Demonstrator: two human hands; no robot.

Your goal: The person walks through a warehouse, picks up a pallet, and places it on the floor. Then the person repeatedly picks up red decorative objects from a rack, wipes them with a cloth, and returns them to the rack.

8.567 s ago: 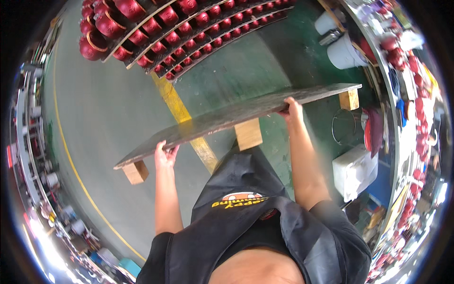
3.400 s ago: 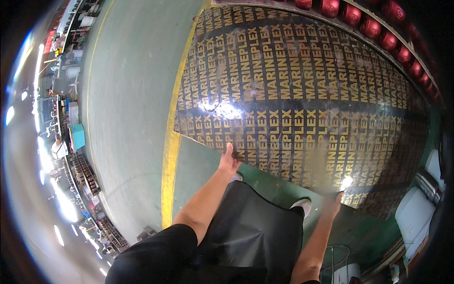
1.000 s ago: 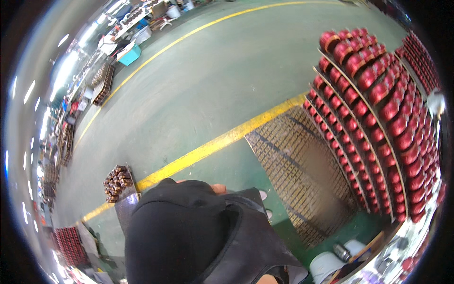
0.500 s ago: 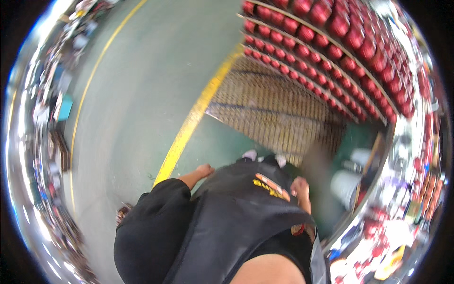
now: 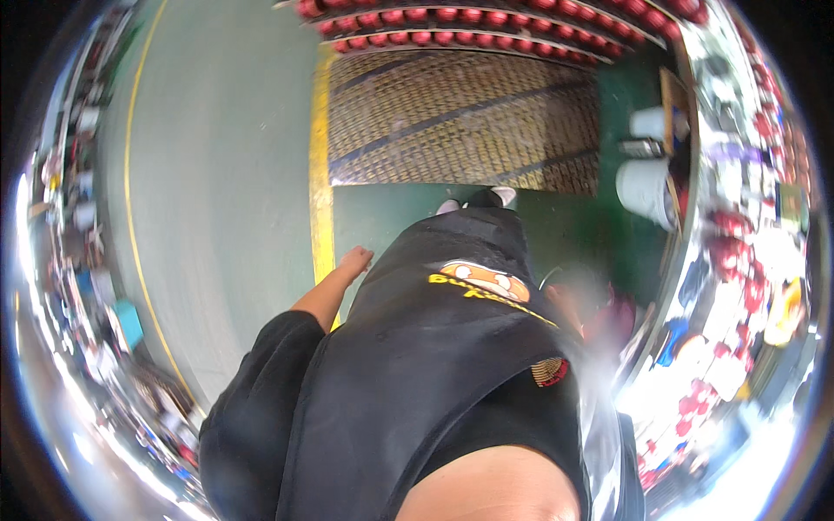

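Note:
My left hand (image 5: 356,259) hangs beside my black apron (image 5: 417,321), above the yellow floor line. Its fingers are curled in and nothing shows in them. Close to the apron's right side is my right hand (image 5: 566,304), largely lost behind a blurred smudge, so its fingers cannot be made out. A dark reddish blurred patch lies just right of it; I cannot tell what that is. Both hands are away from the rack of shiny red round pieces (image 5: 469,38) ahead.
A brown patterned mat (image 5: 469,122) with dark diagonal stripes lies in front of my feet. White buckets (image 5: 645,189) stand to the right, under a cluttered bench (image 5: 708,286) holding red and white items. A yellow line (image 5: 321,174) runs along the green floor; stacked goods line the far left.
My view has turned right, so the mat now lies straight ahead and the red rack has shifted up and left. My left arm reaches further forward in view; the right hand has become blurred.

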